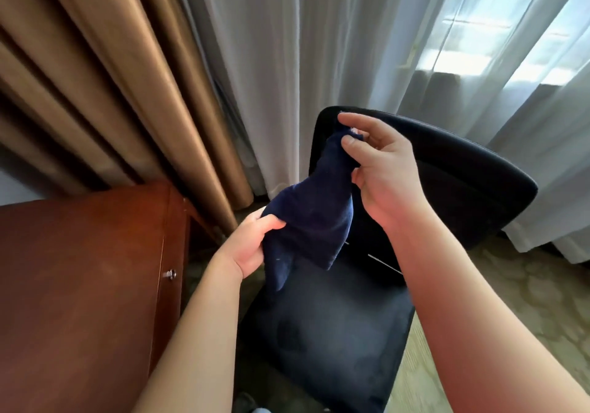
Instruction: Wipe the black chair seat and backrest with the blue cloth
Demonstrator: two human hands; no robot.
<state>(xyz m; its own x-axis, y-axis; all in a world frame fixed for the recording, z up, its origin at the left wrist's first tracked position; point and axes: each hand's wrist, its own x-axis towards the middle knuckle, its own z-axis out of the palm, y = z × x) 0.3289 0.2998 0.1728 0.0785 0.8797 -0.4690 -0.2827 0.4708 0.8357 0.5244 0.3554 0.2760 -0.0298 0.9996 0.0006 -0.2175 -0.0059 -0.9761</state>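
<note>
Two hands hold the blue cloth (314, 208) up in the air above the black chair seat (329, 320), and neither the cloth nor either hand touches the chair. The right hand (388, 169) pinches the cloth's top end between thumb and fingertips, in front of the upper edge of the backrest (463, 169); the left hand (252, 246) is clamped on the lower left corner, fingers curled round the fabric, above the seat's left rear part. Between those two grips the cloth's long axis runs on a slant, from high near the backrest's top down and leftward toward the seat, with a loose tail hanging below the left hand over the seat. The seat lies directly beneath the cloth and both forearms; the backrest stands behind the cloth, rising to the right of it. Judging by this, the cloth is being shaken out or gathered and no wiping contact is under way. The left hand is the lower and nearer to the seat; the right hand is the nearer to the backrest. The next move seems to call for bunching the cloth into one palm and lowering it straight down onto the seat. Left of the seat stands a reddish wooden cabinet (83, 285), near enough that a leftward sweep might brush it.
</note>
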